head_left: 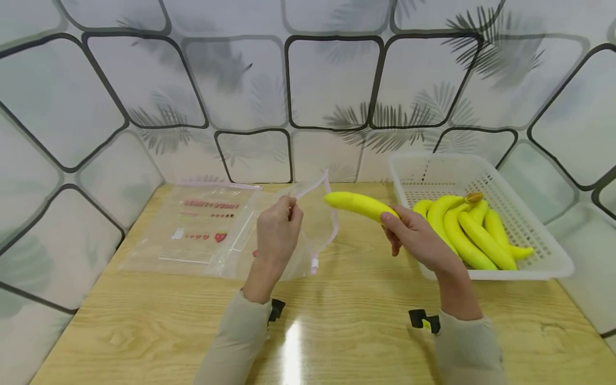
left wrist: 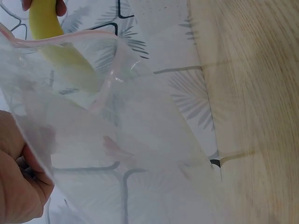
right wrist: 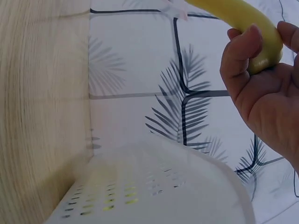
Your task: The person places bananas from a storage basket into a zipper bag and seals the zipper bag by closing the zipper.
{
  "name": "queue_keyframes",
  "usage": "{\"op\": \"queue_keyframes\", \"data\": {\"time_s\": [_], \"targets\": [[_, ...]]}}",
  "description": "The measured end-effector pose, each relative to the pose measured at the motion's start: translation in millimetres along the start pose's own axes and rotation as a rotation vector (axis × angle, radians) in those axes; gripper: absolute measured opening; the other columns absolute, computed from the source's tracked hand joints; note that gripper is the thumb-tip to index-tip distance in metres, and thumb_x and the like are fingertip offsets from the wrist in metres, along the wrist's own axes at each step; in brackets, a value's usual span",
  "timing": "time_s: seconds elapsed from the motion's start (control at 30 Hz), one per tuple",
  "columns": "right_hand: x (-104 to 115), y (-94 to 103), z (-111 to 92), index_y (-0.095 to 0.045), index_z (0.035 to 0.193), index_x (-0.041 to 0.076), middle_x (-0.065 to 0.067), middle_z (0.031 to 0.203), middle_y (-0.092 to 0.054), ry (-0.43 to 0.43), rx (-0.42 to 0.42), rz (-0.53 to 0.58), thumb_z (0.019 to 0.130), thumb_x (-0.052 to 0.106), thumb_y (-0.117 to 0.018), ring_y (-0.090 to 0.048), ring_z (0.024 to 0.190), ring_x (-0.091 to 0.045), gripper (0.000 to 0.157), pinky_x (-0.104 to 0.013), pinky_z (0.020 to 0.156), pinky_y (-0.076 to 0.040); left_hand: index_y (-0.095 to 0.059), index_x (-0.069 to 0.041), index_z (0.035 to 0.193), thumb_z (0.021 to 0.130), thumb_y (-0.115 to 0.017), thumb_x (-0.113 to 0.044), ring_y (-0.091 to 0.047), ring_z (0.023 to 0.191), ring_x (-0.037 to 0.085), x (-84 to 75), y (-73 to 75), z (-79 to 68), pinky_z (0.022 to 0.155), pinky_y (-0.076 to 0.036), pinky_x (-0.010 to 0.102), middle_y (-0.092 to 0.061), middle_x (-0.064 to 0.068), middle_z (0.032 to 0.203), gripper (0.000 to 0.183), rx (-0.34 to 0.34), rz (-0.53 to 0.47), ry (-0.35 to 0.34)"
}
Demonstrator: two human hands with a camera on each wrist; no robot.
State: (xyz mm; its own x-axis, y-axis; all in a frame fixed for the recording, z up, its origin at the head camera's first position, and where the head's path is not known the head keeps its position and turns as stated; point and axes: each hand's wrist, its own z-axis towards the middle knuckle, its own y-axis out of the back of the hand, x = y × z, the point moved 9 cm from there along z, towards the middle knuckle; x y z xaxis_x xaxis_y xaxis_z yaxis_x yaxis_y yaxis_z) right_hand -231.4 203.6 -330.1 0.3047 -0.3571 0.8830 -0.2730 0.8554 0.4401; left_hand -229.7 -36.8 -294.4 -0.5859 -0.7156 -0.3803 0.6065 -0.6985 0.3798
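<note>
Your left hand (head_left: 278,232) pinches the edge of a clear bag (head_left: 289,267), its mouth spread; your right hand (head_left: 423,235) grips a banana (head_left: 358,204) by one end, the other end pointing left at that mouth. Little seems done: the remaining bananas (head_left: 454,230) lie in the right-hand basket (head_left: 520,275); a printed bag (head_left: 192,251) lies flat at left.

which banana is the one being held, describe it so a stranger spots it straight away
On the wooden table, find the white basket at the right. Just left of it, the right hand grips one yellow banana, its free end toward the clear bag. Only this one is held up outside the basket; the other bananas lie inside.
</note>
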Motion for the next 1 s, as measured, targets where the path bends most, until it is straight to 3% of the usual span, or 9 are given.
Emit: {"op": "queue_keyframes", "data": {"time_s": [0.2,0.53,0.67,0.87,1.0], "targets": [[-9.9,-14.8,3.5,-0.047,0.101,-0.001,-0.017,0.079,-0.042,-0.067,0.11,0.062,0.108,0.026,-0.041,-0.045,0.061,-0.02,0.029,-0.037,0.056,-0.056,-0.065,0.004,0.077,0.079,-0.061,0.012,-0.041,0.047,0.012,3.6,2.8,-0.5,0.043,-0.035,0.025,-0.056,0.007,0.055,0.01,-0.016,0.016,0.003],[-27.2,-19.3,7.0,-0.054,0.099,-0.005,-0.015,0.079,-0.056,-0.205,0.079,0.172,0.106,0.03,-0.046,-0.063,0.068,-0.026,0.037,-0.042,0.061,-0.059,-0.066,0.007,0.082,0.081,-0.06,0.013,-0.035,0.048,0.01,1.7,6.4,2.1,0.043,-0.029,0.022,-0.051,0.007,0.054,0.008,-0.036,-0.042,-0.007],[-33.8,-23.1,8.7,-0.057,0.108,-0.009,-0.014,0.084,-0.064,-0.252,0.091,0.207,0.106,0.031,-0.044,-0.067,0.075,-0.025,0.042,-0.038,0.066,-0.059,-0.066,0.006,0.082,0.081,-0.06,0.013,-0.036,0.047,0.011,-0.8,8.9,3.0,0.043,-0.03,0.022,-0.051,0.006,0.054,0.009,-0.058,-0.055,-0.014],[-39.9,-32.2,11.1,-0.052,0.13,-0.014,-0.016,0.106,-0.07,-0.271,0.14,0.301,0.107,0.031,-0.042,-0.071,0.092,-0.02,0.052,-0.034,0.077,-0.059,-0.067,0.007,0.082,0.081,-0.061,0.013,-0.038,0.046,0.012,-3.7,10.5,3.8,0.043,-0.032,0.022,-0.052,0.007,0.054,0.009,-0.068,-0.078,-0.023],[-46.1,-31.1,13.1,-0.044,0.138,-0.016,-0.011,0.109,-0.072,-0.294,0.096,0.407,0.107,0.027,-0.043,-0.072,0.096,-0.019,0.054,-0.037,0.081,-0.058,-0.068,0.008,0.084,0.082,-0.061,0.013,-0.036,0.046,0.01,-6.8,10.1,4.6,0.043,-0.032,0.021,-0.052,0.007,0.054,0.009,-0.064,-0.11,-0.043]]}}
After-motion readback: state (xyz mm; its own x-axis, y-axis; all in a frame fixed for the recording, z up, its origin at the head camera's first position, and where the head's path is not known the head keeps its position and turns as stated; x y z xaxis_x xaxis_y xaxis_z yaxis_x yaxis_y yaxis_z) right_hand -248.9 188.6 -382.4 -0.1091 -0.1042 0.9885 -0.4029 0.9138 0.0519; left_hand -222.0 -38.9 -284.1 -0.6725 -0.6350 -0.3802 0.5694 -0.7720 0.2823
